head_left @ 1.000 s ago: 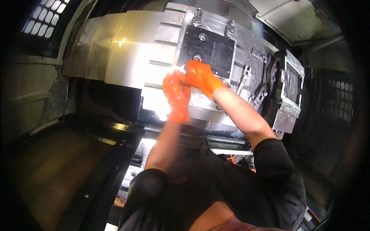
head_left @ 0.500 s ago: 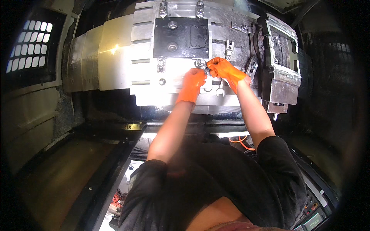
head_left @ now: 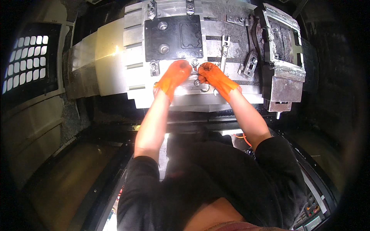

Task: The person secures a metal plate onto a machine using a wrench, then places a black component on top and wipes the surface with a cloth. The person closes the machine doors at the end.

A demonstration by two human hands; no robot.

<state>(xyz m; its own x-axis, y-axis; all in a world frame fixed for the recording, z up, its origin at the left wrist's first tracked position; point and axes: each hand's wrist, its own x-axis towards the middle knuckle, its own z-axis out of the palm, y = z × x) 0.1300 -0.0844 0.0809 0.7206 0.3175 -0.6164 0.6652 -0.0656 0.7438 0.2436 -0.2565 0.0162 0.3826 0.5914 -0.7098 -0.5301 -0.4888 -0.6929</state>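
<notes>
Both forearms reach forward from black sleeves (head_left: 141, 169) and lean inward, so the 2 gloved hands nearly meet by the near edge of the black plate (head_left: 173, 36). The left hand (head_left: 175, 76) slants up and to the right, its back facing up and its fingers curled under toward the near right clamp (head_left: 195, 63). Its fingertips are hidden, so I cannot tell how far its grip is open or whether it has hold of anything. The right hand (head_left: 212, 76) slants the other way, up and to the left, with its fingers bent inward in a loose fist just beside the same clamp. Something dark shows at its fingertips, but I cannot tell whether the hand is pinching it.

That clamp stands in the narrow gap between the hands, at the plate's near edge, with a bolt (head_left: 197, 82) below it on the metal table (head_left: 135, 78). The near left clamp (head_left: 154, 68) is left of the left hand, and 2 more clamps (head_left: 151, 10) stand along the plate's far edge.
</notes>
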